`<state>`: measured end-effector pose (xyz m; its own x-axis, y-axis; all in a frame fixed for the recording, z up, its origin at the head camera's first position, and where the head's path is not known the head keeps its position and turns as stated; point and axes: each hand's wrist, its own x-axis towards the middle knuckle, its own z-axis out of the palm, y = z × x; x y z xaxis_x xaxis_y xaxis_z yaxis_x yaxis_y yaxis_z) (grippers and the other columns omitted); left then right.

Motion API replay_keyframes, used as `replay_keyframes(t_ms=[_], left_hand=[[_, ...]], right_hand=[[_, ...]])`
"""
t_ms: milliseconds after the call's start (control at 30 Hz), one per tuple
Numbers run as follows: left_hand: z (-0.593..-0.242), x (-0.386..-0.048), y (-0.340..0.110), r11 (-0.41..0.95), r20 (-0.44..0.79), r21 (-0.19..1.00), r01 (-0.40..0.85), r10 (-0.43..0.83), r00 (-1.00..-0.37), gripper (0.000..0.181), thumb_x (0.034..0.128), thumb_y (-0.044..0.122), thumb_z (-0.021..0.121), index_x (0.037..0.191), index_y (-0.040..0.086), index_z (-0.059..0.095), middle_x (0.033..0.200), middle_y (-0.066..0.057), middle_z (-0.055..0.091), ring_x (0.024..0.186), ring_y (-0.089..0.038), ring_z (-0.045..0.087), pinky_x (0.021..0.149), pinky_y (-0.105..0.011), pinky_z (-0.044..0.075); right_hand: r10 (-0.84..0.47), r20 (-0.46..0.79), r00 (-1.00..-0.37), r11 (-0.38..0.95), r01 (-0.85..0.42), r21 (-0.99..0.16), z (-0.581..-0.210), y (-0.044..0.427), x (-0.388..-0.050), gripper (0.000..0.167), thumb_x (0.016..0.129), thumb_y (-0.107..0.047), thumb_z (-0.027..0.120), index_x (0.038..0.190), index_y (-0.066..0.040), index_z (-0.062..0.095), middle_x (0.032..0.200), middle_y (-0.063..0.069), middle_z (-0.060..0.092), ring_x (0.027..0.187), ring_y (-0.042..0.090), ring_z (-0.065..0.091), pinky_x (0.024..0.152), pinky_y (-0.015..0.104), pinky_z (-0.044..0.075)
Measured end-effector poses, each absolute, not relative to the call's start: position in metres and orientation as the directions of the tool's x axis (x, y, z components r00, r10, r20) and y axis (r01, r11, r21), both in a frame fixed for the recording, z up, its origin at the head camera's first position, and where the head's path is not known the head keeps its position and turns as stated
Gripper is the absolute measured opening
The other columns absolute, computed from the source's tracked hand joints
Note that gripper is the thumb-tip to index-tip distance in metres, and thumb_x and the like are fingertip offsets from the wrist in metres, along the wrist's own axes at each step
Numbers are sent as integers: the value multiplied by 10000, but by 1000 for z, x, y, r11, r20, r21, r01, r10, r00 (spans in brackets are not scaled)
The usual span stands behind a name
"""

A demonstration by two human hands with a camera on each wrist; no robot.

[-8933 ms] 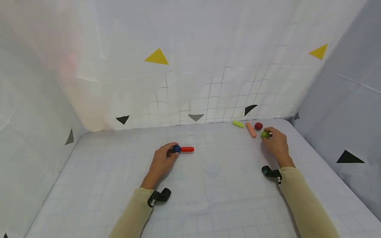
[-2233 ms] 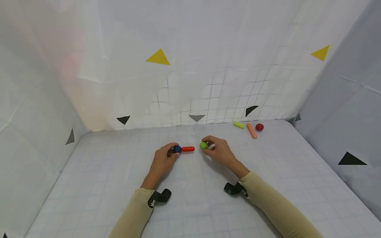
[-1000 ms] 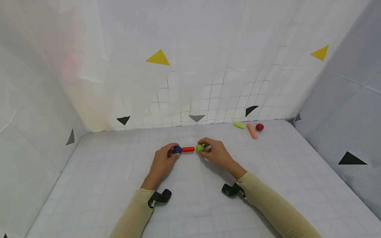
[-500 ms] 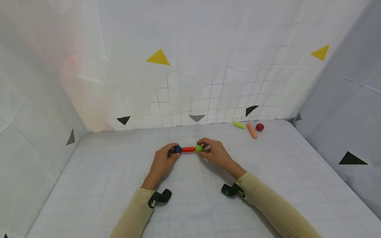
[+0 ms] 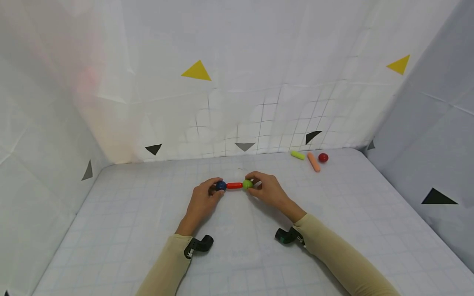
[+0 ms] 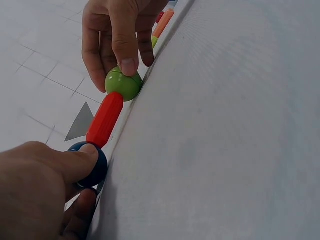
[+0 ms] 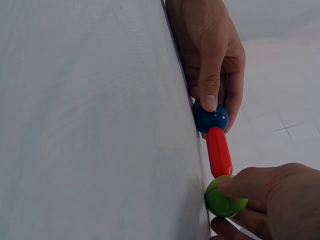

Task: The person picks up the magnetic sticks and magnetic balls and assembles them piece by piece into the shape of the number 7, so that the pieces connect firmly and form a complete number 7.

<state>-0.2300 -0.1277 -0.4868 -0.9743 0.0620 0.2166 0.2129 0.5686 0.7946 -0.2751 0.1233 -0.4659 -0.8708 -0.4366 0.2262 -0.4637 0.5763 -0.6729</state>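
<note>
My left hand [image 5: 201, 202] pinches a blue ball [image 5: 221, 186] between thumb and fingers. A short red rod [image 5: 234, 186] runs from that ball to a green ball [image 5: 247, 184], touching both in a straight line. My right hand [image 5: 273, 193] grips the green ball from the right. In the left wrist view the red rod [image 6: 105, 120] meets the green ball [image 6: 123, 84] at one end and the blue ball [image 6: 95, 167] at the other. The right wrist view shows the blue ball [image 7: 211, 119] and the green ball [image 7: 225, 199] with both hands on them.
At the back right of the white table [image 5: 237, 263] lie a yellow-green rod [image 5: 297, 155], an orange rod [image 5: 313, 162] and a red ball [image 5: 323, 158]. White sheets with yellow and dark triangles stand behind and at both sides.
My right hand has carried the green ball left from beside the red ball, and it now touches the red rod's right end. My left hand has stayed on the blue ball.
</note>
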Motion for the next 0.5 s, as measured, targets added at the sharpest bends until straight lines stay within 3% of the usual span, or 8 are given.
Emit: replay_keyframes(t_ms=[267,500], left_hand=[[-485,-229,-127,573,220,791,215,62,-974,403,975,142,758,1368,133,675,1109,-66,702,948,-200,622,840,-395,533],[-485,-229,-128,581,231,782,227,67,-971,393,974,129,756,1360,121,678,1102,-66,702,945,-199,621,834,-402,531]], right_hand=[[-424,239,-874,582,-465,-668,-467,123,-274,343,899,-39,807,1220,-94,700,1102,35,722,985,228,678,797,368,578],[-407,306,-861,559,-500,-662,-471,122,-274,363,875,-76,851,1196,-43,686,1091,50,679,985,243,669,798,355,580]])
